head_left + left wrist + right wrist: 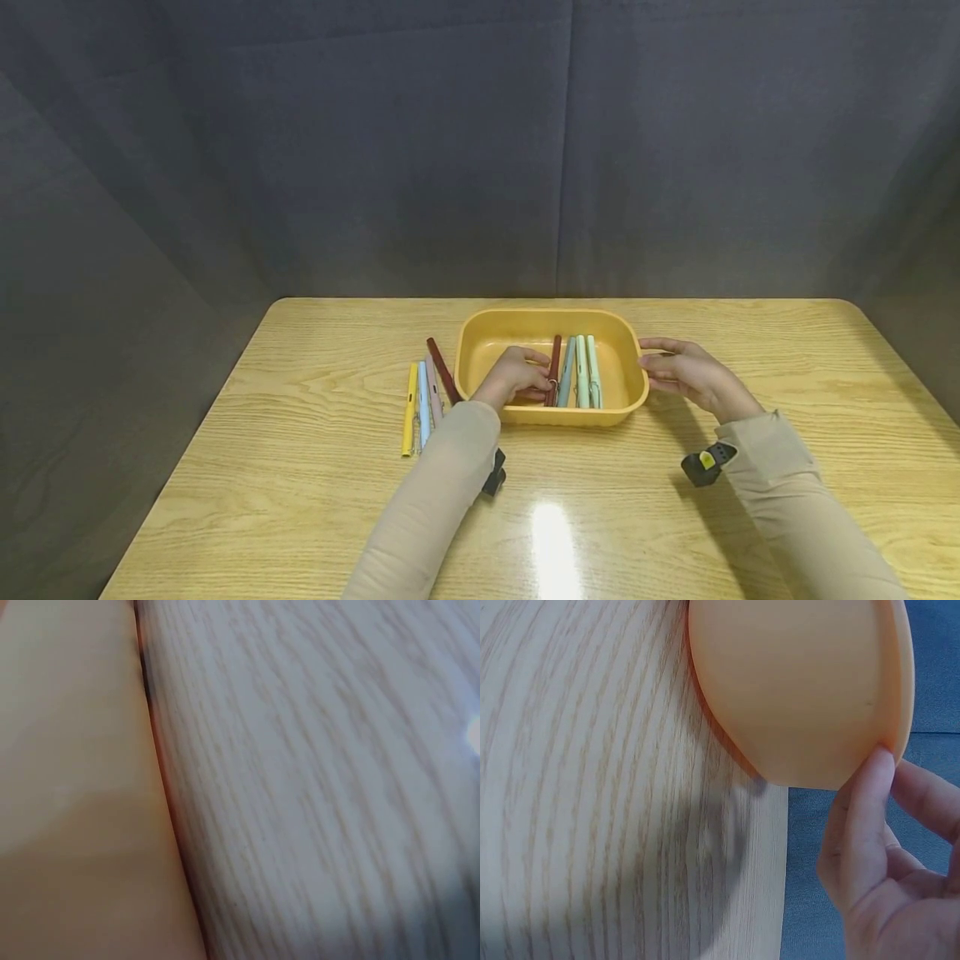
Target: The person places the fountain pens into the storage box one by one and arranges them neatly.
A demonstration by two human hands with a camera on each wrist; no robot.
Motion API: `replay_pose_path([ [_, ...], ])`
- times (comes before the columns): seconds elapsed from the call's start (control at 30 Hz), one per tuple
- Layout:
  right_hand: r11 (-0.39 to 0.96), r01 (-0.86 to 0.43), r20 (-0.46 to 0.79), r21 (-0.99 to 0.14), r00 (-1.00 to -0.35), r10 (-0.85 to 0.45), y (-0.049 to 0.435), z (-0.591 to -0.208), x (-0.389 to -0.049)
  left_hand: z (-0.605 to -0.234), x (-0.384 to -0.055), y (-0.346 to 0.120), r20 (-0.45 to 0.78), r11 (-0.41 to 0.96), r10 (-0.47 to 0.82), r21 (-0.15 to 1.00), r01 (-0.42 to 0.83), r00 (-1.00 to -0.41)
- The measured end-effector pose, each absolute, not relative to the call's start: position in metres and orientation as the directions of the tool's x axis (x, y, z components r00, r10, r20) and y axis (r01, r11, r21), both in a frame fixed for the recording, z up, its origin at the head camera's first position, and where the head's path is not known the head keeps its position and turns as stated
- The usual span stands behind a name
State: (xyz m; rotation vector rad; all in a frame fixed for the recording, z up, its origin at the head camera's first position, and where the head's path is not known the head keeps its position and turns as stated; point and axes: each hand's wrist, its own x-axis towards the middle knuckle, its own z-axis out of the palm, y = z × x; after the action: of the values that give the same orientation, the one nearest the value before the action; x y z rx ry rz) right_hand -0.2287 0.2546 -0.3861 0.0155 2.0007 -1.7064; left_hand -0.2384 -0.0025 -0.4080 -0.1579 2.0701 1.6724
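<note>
**Left hand (515, 377) inside the tray (562, 417), right hand (693, 375) at its end!**

And here's the yellow tray, mid-desk (300, 500), nearer the back edge than the front. Inside, lined up left to right: a dark red pen (556, 354), a grey-blue pen (567, 371), then two pale green pens (582, 367). The left hand reaches over the tray's front left corner, fingers bent at that red pen; whether they pinch it, I can't tell! Over on the right, fingers loosely spread and gently bent, tips touching the tray's right end from outside.

Just left of the tray, on the desk: a yellow pen (409, 408), a light blue one (424, 400), a mauve one (434, 392) and another dark red one (442, 367), slanting, its near end hidden. Behind the desk's back edge, a dark grey curtain (420, 167)!
</note>
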Motion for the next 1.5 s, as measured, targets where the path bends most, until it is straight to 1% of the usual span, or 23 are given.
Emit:
replay_pose_path([
  [0.5, 0.197, 0.336, -0.384, -0.921, -0.87, -0.31, 0.254, -0.387, -0.229, -0.409, -0.238, -0.005, -0.404, 0.232, 0.193, 0.904, -0.358, -0.894],
  [0.67, 0.202, 0.333, -0.382, -0.921, -0.871, -0.309, 0.254, -0.387, -0.23, -0.41, -0.239, -0.005, -0.414, 0.217, 0.192, 0.902, -0.373, -0.89],
  [1.13, 0.204, 0.336, -0.386, -0.919, -0.87, -0.306, 0.254, -0.39, -0.231, -0.408, -0.239, -0.008, -0.41, 0.249, 0.179, 0.898, -0.362, -0.894],
  [1.5, 0.209, 0.334, -0.386, -0.919, -0.872, -0.302, 0.254, -0.391, -0.232, -0.404, -0.238, -0.014, -0.4, 0.282, 0.144, 0.893, -0.35, -0.905],
])
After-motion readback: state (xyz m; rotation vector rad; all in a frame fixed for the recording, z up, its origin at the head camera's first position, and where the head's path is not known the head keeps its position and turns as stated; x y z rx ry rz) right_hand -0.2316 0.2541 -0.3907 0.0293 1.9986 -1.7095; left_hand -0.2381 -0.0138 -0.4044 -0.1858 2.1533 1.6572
